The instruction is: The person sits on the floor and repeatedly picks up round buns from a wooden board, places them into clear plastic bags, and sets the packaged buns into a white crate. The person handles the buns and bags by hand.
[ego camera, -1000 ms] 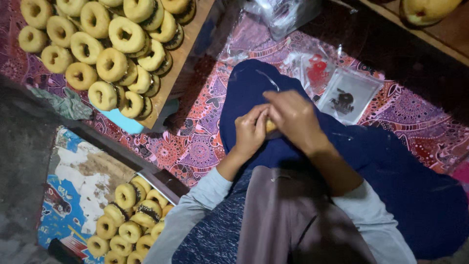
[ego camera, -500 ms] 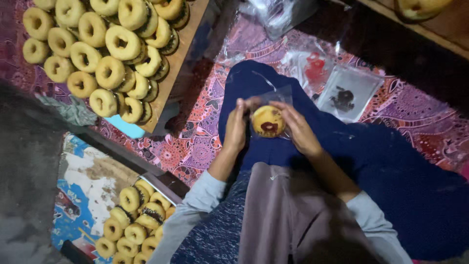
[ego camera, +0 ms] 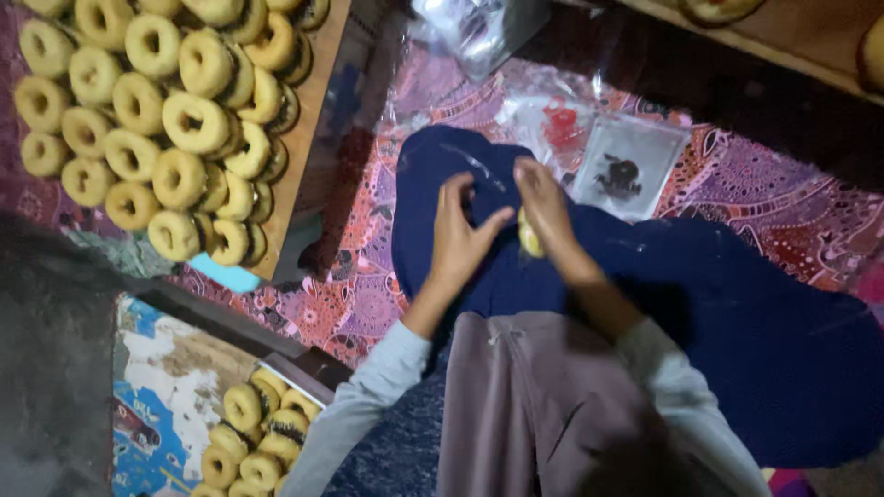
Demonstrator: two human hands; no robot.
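Patterned cloth floor, round doughnut (ego camera: 529, 235) between right hand (ego camera: 545, 207) fingers

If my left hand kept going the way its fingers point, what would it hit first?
Probably the dark blue cloth over the lap just beyond your left hand, then the patterned mat; depth is hard to judge.

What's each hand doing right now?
Left hand: open, fingers spread, holding nothing visible.
Right hand: closed on a yellow doughnut.

Dim, soft-focus view — heavy left shadow
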